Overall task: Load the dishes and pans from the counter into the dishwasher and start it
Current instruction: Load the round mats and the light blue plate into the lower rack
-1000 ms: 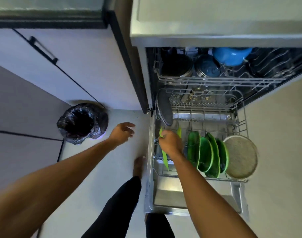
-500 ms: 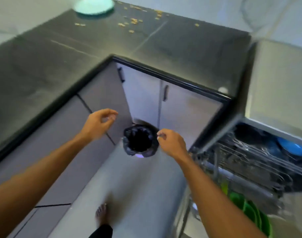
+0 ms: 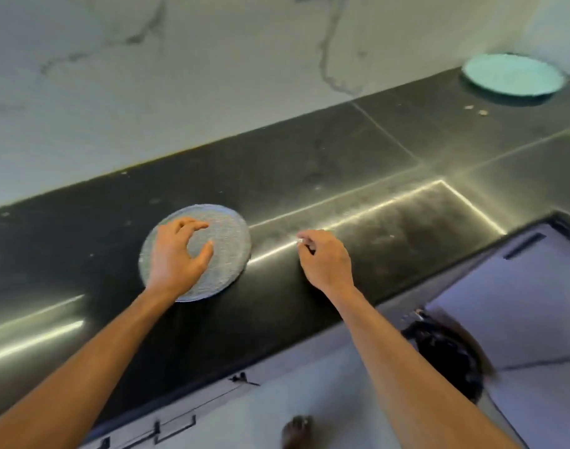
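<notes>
Moving from bin (image 3: 445,358) to counter (image 3: 342,157), left hand's (image 3: 173,254) fingers (image 3: 192,225) spread over grey plate (image 3: 226,233).

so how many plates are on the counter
2: a grey plate under the left hand, and a teal plate far right by the wall. More may sit outside the view.

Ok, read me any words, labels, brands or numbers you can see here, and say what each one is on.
None: no readable text shows anywhere in this view.
The grey textured plate, the turquoise plate, the black countertop, the marble wall and the cabinet door carry no visible print, label or number.
The frame is motion-blurred, so any very small mark could not be read.
</notes>
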Tool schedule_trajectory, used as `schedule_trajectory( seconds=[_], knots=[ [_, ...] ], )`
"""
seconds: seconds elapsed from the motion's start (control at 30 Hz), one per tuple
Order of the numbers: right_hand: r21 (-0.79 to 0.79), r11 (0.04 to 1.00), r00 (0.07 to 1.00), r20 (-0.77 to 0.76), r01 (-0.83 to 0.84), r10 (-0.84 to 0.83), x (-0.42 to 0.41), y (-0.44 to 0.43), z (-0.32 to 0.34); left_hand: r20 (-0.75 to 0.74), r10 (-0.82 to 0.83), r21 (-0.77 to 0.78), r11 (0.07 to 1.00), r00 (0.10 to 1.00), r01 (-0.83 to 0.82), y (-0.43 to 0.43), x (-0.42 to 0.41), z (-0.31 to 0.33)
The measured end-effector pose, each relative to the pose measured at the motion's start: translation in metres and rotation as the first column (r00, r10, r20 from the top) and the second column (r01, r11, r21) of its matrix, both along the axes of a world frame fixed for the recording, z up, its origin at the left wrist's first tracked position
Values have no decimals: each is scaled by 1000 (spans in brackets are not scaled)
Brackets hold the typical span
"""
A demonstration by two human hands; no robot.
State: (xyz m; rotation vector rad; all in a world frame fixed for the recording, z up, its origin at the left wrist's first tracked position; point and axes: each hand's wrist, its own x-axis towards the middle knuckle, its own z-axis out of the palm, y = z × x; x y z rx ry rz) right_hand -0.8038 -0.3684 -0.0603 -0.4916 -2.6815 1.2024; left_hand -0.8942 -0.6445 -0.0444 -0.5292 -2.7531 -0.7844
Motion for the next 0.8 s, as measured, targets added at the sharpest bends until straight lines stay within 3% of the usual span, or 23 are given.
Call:
schedule_trajectory(
  seconds=[0.1, 0.23, 0.37, 0.57, 0.7, 0.8],
  knots=[
    [88, 994, 997, 45, -65, 61, -40, -45, -5, 3, 168, -31, 985, 986, -168, -41, -6, -9],
    [119, 993, 998, 58, -1, -6, -78, -88, -11, 207, 375, -82, 927, 904, -366, -71, -5, -30],
    [107, 986, 990, 55, 126, -132, -100, -109, -15, 193, 390, -176, 916, 900, -359, -69, -9, -37],
    [52, 977, 975, 80, 205, -209, -101, -107, -11, 164, 402, -182, 910, 901, -373, -62, -12, -37],
    [-42, 975, 970, 118, 217, -211, -101, -101, -3, 168, 389, -170, 916, 906, -362, -61, -12, -34],
    [-300, 932, 970, 190, 204, -151, -102, -89, 10, 205, 372, -125, 927, 906, -352, -59, -13, -31]
  ],
)
